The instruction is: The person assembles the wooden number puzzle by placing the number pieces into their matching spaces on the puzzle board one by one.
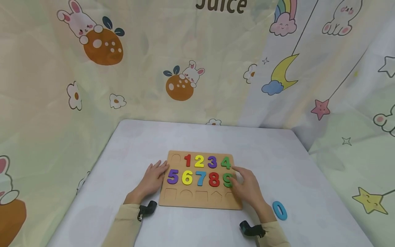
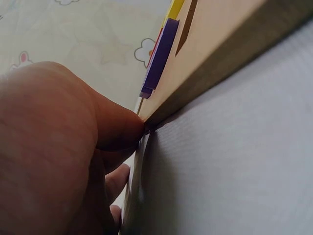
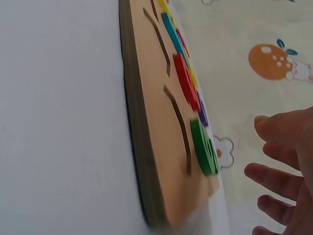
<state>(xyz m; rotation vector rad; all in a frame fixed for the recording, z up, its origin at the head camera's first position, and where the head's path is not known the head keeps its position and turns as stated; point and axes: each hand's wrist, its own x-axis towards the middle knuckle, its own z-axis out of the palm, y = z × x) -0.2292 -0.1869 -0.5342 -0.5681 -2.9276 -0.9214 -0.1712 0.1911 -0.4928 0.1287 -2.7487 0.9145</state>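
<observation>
A wooden number board [image 1: 200, 204] lies flat on the table, carrying coloured digits in two rows. My left hand [image 1: 153, 179] rests at its left edge with extended fingers, near the purple 5 [image 1: 172, 177]. In the left wrist view the thumb [image 2: 120, 122] touches the board's corner. At the board's right side is my right hand [image 1: 248, 185], its thumb overlapping the green 9 [image 1: 227, 179] in the head view and its index finger near the green 4 [image 1: 226, 163]. Spread, loosely bent fingers [image 3: 274, 178] with nothing between them show in the right wrist view.
A blue 0 [image 1: 276, 210] lies on the white table [image 1: 197, 230], right of the board beside the right wrist. An outlined recess [image 1: 176, 158] sits at the board's top left, and a row of outlined shapes runs along its bottom. Printed cloth [image 1: 216, 85] hangs behind the table.
</observation>
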